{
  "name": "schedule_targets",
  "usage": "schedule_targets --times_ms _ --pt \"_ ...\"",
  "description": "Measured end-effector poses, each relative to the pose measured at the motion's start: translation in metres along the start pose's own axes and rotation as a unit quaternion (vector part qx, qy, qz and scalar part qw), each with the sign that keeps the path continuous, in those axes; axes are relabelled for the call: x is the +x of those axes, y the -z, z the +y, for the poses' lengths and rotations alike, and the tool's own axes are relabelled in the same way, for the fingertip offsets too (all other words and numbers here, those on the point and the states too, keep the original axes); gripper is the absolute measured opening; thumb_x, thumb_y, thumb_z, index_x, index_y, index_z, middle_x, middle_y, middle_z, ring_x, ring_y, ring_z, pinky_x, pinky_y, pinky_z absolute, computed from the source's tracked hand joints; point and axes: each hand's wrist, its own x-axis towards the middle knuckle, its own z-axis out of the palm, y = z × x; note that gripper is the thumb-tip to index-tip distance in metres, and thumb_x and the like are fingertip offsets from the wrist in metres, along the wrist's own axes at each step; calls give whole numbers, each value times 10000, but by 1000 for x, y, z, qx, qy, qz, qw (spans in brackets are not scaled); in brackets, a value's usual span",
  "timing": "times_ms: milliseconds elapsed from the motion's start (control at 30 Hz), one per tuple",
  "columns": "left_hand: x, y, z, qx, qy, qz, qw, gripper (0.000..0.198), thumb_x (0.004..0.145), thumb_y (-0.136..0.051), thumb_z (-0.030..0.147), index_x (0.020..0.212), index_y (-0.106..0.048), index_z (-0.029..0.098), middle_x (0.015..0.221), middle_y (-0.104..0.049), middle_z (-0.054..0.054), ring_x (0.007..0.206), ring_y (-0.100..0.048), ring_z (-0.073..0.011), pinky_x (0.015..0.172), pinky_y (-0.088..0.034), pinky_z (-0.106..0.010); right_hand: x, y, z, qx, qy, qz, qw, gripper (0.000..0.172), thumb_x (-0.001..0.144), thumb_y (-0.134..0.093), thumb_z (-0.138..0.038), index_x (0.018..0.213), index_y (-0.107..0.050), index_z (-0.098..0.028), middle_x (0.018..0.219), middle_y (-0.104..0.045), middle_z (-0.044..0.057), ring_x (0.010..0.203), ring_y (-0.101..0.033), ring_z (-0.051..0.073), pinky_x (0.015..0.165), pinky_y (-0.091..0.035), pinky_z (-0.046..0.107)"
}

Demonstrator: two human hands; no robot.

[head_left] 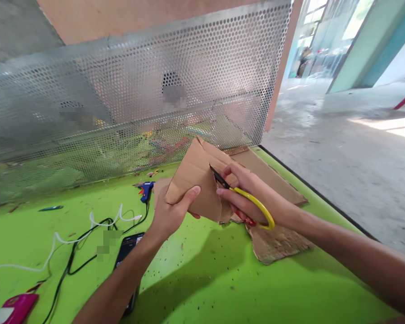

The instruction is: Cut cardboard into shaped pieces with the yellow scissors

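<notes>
Apparently the cardboard is part-cut, its top uncut; my left fingers grip its left side, my right fingers work scissors into it.

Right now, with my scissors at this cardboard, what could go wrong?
The scissors in your right hand could slip toward your left hand, whose thumb presses on the same cardboard piece. Your left forearm crosses in front of the smartphone and might bump it. The blue glue gun lies beyond, its black cord possibly snagging that arm.
</notes>
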Motion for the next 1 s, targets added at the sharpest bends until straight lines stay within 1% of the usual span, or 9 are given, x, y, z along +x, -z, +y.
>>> schedule_targets --times_ms 100,267,333,467,567,667,733,900,1000 --pt "-1 -2 0 2 -10 18 1000 297 706 -815 368 785 -703 105 648 -683 -26 456 -632 -174 352 -578 -288 -3 -6 3 26 -21 -14 999 228 976 -546 -379 1067 -380 -253 629 -553 -83 404 -504 98 375 -398 204" --pt "-4 -7 1 16 -21 39 999 304 715 -802 392 764 -696 112 624 -665 -13 442 -618 -160 352 -577 -278 -5 -12 5 47 -28 -23 998 226 986 -537 -375 1082 -378 -246 666 -594 -60 468 -608 118 391 -472 195" --pt "-3 -7 -2 20 -20 38 999 295 726 -794 392 758 -699 115 619 -662 -14 436 -612 -157 348 -572 -275 -5 -11 2 41 -49 -33 997 228 979 -540 -373 1071 -375 -244 658 -588 -60 444 -603 121 356 -455 190" --pt "3 -2 -9 8 -33 46 998 258 727 -799 359 784 -716 122 670 -672 -19 467 -628 -167 343 -570 -283 -3 -9 -3 35 -93 -48 994 219 977 -523 -390 1056 -381 -243 610 -552 -80 360 -537 111 289 -384 182" --pt "6 0 -10 3 -41 50 998 232 710 -809 331 781 -721 128 691 -671 -18 490 -641 -179 336 -570 -293 -2 -11 -1 20 -70 -30 997 209 978 -527 -384 1044 -395 -236 610 -564 -75 383 -546 107 335 -415 190" --pt "5 -1 -6 19 -27 51 998 241 698 -813 335 728 -707 120 612 -649 -8 432 -610 -162 331 -556 -273 -1 -13 6 -6 -14 -11 1000 202 992 -523 -387 1052 -409 -232 649 -608 -53 439 -579 105 400 -435 194" --pt "3 -2 -4 31 -16 47 998 260 688 -818 343 713 -700 113 592 -652 -9 408 -605 -156 336 -550 -257 -1 -13 10 -14 7 -5 1000 209 1002 -512 -403 1063 -411 -231 673 -632 -39 464 -595 112 421 -439 203" --pt "1 -5 1 55 -14 33 998 304 705 -795 395 745 -710 106 613 -684 -24 424 -634 -162 359 -556 -235 2 -9 13 -18 -7 0 1000 214 983 -546 -392 1033 -416 -230 720 -668 -6 575 -663 159 496 -501 249" --pt "0 -6 3 60 -9 24 998 330 693 -797 412 761 -711 101 619 -685 -27 423 -630 -159 351 -551 -232 4 -7 17 0 -12 -5 1000 239 979 -553 -425 1033 -418 -236 730 -670 -6 571 -665 164 496 -510 259"
